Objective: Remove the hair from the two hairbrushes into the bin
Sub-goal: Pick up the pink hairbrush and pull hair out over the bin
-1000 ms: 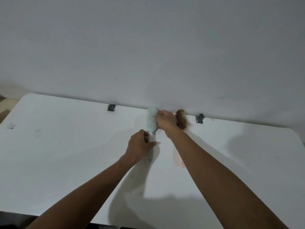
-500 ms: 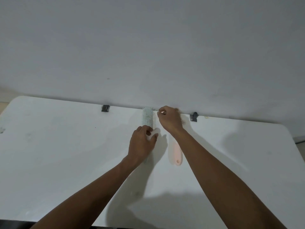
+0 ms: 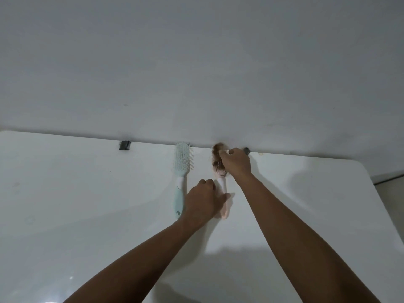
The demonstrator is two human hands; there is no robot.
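White wall (image 3: 196, 62) fills the upper half of the view. White table (image 3: 76, 215) pushed against it, with two small dark brackets, one (image 3: 124, 145) to the left, one (image 3: 246, 151) partly behind the right hand. No bin or other container in view.

Mint-green hairbrush (image 3: 181, 169) lies flat on the table, head toward the wall, bristles facing right, handle pointing back toward the person. No hand touches it; bristles look mostly bare.

Pink hairbrush (image 3: 223, 194) lies just to its right, roughly parallel, head toward the wall. Left hand (image 3: 202, 203) lies over its handle, grip curled around it, pinning it down. Right hand (image 3: 237, 164) is over the brush head, fingers pinched shut on a brown clump of hair (image 3: 217, 159) that still sits in the bristles. The head itself is mostly hidden under hair and hand.
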